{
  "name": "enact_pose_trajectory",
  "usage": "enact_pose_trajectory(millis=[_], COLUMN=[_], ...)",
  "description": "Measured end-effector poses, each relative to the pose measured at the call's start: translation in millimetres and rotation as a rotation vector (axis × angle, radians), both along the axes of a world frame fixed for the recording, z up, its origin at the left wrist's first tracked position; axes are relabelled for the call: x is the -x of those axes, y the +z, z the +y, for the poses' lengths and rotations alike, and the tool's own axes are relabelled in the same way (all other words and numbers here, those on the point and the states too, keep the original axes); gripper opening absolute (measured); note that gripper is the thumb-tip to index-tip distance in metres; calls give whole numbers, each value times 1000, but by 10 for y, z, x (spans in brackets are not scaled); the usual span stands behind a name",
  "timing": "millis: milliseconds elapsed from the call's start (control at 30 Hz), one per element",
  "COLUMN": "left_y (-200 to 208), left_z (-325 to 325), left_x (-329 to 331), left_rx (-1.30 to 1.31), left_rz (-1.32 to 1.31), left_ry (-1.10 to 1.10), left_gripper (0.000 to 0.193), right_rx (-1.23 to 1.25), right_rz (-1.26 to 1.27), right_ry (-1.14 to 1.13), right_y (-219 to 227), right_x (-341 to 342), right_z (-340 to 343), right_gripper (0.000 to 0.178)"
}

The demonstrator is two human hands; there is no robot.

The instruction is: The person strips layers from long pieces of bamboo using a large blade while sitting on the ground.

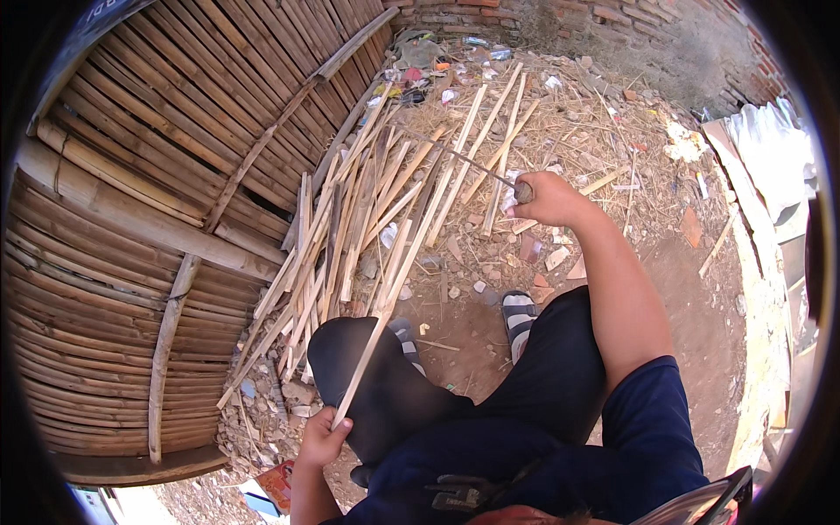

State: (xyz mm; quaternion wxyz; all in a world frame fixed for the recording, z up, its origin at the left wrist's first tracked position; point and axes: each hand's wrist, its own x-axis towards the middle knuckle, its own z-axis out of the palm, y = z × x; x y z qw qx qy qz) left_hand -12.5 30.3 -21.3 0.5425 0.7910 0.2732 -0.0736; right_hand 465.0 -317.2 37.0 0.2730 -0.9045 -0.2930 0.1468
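My left hand (322, 439), low at the left, is closed round the near end of a long pale wooden strip (374, 341). That strip slants up across my left knee towards the pile of strips (337, 236) on the ground. Out to the right, my right hand (553, 201) grips the handle of a long thin-bladed knife (483, 168). The blade points up and left, over the far part of the strips, and its tip is hard to make out. From this view I cannot tell whether the blade touches any strip.
A bamboo-slat wall (166, 114) rises along the left. At the back stands a brick wall (560, 22), with litter (424, 66) at its foot. Dry straw, stones and broken brick (691, 226) cover the ground. White sheeting (770, 140) lies at the right edge.
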Motion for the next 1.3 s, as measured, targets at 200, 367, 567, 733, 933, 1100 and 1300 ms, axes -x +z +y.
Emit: enact_pose_trajectory(millis=[200, 367, 567, 733, 933, 1100, 1300], left_y=[-41, 100, 123, 16, 112, 112, 68], left_z=[3, -116, -114, -60, -143, -135, -133], left_x=[8, -24, -70, -38, -67, -66, -54], left_rx=[61, -61, -131, -82, -124, -157, -173], left_rz=[-7, -15, -31, -39, -85, -62, -73], left_ry=[18, 16, -11, 5, -4, 2, -6], left_gripper=[30, 30, 32, 29, 29, 31, 31], right_rx=[110, 141, 31, 82, 178, 74, 173], right_rz=[-5, -61, -88, 65, -6, -56, -43], right_ry=[385, 410, -128, 200, 414, -48, 361], right_y=[-28, 127, -4, 152, 240, 131, 81], right_x=[433, 507, -33, 385, 501, 95, 474], right_z=[325, 399, 23, 241, 312, 85, 323], right_gripper=[43, 40, 41, 40, 39, 43, 45])
